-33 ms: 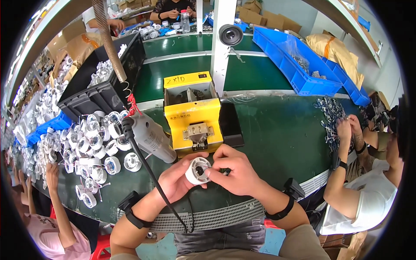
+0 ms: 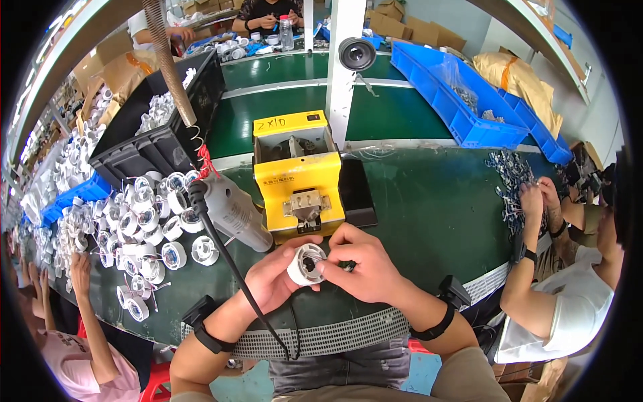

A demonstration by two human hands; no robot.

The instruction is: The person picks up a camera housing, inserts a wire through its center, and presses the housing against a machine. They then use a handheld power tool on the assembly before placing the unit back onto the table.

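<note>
My left hand (image 2: 269,276) is closed around the side of a white round plastic housing (image 2: 295,271), its open face turned to the right. Inside the housing the hollow looks dark. My right hand (image 2: 365,265) reaches the housing's rim with thumb and fingertips pressed together. A small dark, greenish piece (image 2: 349,266) peeks out between those fingers; its kind is too small to tell. Just beyond my hands stands a yellow machine (image 2: 298,175) with a metal block on its front. Left of it leans a grey electric screwdriver (image 2: 231,208), hung from a coiled spring, its black cable crossing my left forearm.
Many similar white housings (image 2: 149,224) with thin wires lie heaped at the left. Behind them is a black crate (image 2: 144,153) of white parts. Blue bins (image 2: 492,134) stand far right. Co-workers sit on both sides; one handles a pile of wired parts (image 2: 512,177) at the right.
</note>
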